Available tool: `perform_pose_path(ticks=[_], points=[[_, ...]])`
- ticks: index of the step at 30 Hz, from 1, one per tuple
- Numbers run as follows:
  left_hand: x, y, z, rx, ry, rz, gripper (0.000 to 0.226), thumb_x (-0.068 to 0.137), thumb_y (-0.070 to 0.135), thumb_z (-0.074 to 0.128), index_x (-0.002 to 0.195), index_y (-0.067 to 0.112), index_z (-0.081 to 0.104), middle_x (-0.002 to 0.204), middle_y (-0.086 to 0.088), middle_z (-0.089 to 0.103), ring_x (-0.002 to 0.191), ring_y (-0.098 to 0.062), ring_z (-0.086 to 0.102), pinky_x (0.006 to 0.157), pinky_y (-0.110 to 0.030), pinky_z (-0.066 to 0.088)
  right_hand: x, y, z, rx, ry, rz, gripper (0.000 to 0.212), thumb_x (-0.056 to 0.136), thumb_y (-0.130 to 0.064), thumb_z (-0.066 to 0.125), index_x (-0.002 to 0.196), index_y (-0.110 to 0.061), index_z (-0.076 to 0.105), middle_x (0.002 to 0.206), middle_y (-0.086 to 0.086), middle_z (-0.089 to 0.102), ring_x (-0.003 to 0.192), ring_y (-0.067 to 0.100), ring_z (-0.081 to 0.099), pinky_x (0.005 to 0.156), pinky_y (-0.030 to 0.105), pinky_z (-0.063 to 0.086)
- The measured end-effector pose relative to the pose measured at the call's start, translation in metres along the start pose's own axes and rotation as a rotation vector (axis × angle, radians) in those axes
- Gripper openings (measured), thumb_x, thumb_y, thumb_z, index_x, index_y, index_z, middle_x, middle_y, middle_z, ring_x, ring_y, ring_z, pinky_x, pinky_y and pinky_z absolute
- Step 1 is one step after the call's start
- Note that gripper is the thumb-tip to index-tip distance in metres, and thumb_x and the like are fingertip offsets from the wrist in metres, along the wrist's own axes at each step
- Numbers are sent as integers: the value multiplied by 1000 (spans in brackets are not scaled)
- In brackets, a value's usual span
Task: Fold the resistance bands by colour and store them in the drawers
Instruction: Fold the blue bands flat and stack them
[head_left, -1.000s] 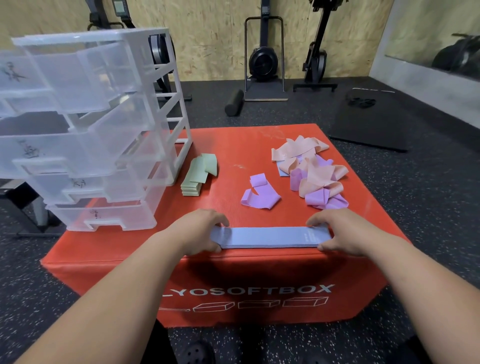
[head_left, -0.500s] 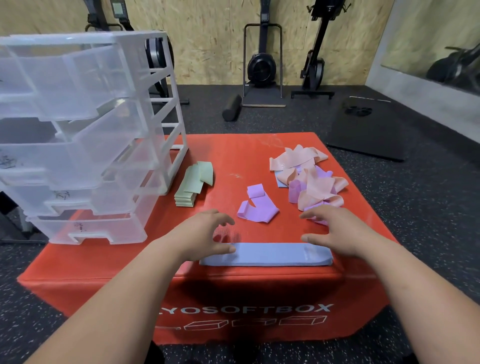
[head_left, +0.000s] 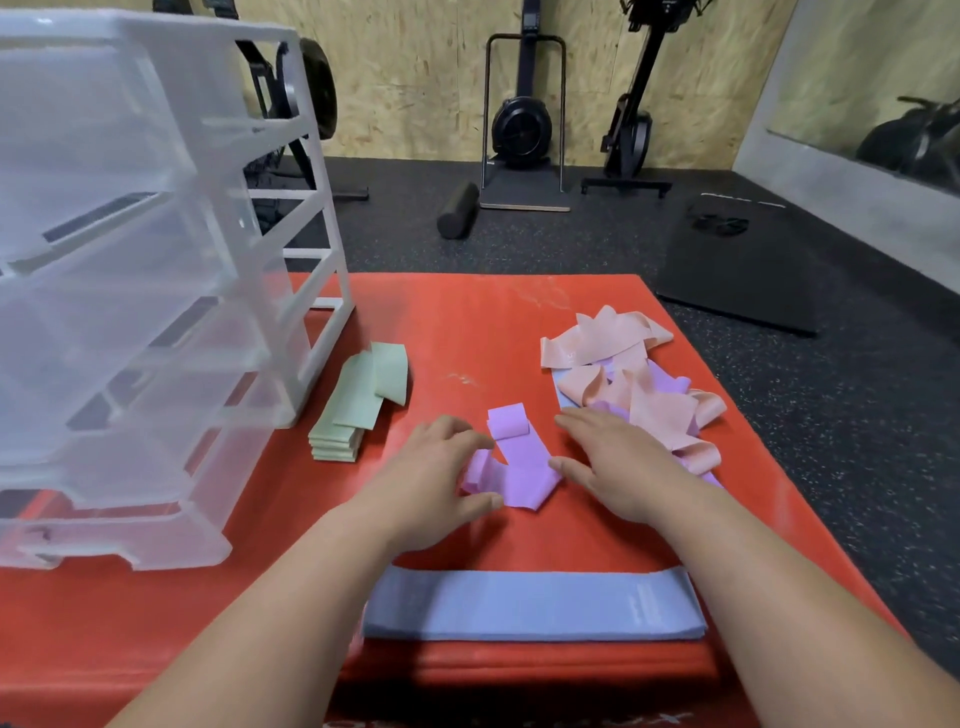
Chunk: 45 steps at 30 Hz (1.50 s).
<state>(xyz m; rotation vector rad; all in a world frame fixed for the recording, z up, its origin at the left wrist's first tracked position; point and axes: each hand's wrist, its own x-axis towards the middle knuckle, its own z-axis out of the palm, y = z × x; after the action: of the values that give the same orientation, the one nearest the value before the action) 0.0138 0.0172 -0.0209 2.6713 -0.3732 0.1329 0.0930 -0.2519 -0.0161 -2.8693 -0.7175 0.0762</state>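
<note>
Purple band (head_left: 519, 470) btw L hand (head_left: 431, 483) & R hand (head_left: 618, 467), palms down.

Clear plastic, dull rubbery bands, red skin with a sheen.
Here's the drawer unit (head_left: 156, 312), translucent plastic, smooth and faintly glossy. The table (head_left: 467, 322) wears a red vinyl-like skin, smooth, scuffed pale in spots. The blue band (head_left: 519, 605) looks like a thin, matt rubbery sheet, and there's the same dull finish on the purple band (head_left: 519, 467), pink bands (head_left: 608, 338) and green bands (head_left: 353, 400). The floor (head_left: 779, 415) is grainy, speckled black, the wall (head_left: 426, 78) rough wood chipboard, the mat (head_left: 743, 270) matt black.
</note>
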Motion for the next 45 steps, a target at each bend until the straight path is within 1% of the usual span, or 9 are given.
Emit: perform_pose_path(ticks=[4,9,20,26,33,36,40,43,45], points=[[15,-9,8,-8,14,-25,68,87,59,72,147,37,51,149,3,42,142,-21,35,118,-42,37,14,22,1,-42,4,174,61,100,-64,43,149,-27,46,155,-3,46,141,22,44,108,44,45],[29,-12,12,-44,85,-23,63,88,56,71,145,34,55,149,4,44,141,-18,35,119,-36,34,29,29,1,-80,68,273,56,104,-61,37,156,-40,40,162,-4,39,148,25,34,112,46,41],[32,-9,11,-77,96,-39,54,92,47,72,143,33,57,149,7,44,140,-15,34,118,-29,31,60,26,7,-157,196,387,20,97,-48,64,116,-46,72,123,-5,56,130,27,43,100,49,45],[26,-9,5,-83,80,-55,51,94,46,72,142,34,59,148,6,46,141,-14,35,120,-33,33,62,26,1,-125,275,366,18,100,-44,61,109,-38,76,118,-3,59,118,29,47,92,45,43],[29,0,-8,-131,182,-83,44,94,37,73,136,31,63,140,8,52,134,-16,43,115,-34,37,43,14,-69,394,590,215,18,104,-25,54,104,-27,72,116,-7,71,111,24,59,91,37,44],[31,9,-13,-170,255,-87,39,95,35,72,133,32,64,138,11,55,133,-15,47,113,-35,41,22,6,-91,616,627,197,19,105,-25,54,107,-29,72,97,-13,73,90,15,66,84,36,51],[31,21,-17,-200,323,-104,32,97,37,67,128,36,65,133,17,59,127,-11,53,106,-38,48,-2,3,-97,719,574,196,20,106,-27,55,107,-33,73,100,-11,76,91,19,73,84,44,60],[30,28,-19,-249,349,-84,30,98,38,65,127,38,66,129,22,61,123,-7,56,103,-40,52,-19,-3,-101,799,558,191,20,108,-23,55,111,-29,74,105,-14,75,93,11,71,71,18,57],[29,36,-21,-329,372,-72,30,99,36,67,129,36,67,126,23,64,121,-3,58,102,-38,52,-28,-8,-104,850,562,185,20,107,-23,57,112,-29,75,107,-15,76,92,5,71,68,12,53]])
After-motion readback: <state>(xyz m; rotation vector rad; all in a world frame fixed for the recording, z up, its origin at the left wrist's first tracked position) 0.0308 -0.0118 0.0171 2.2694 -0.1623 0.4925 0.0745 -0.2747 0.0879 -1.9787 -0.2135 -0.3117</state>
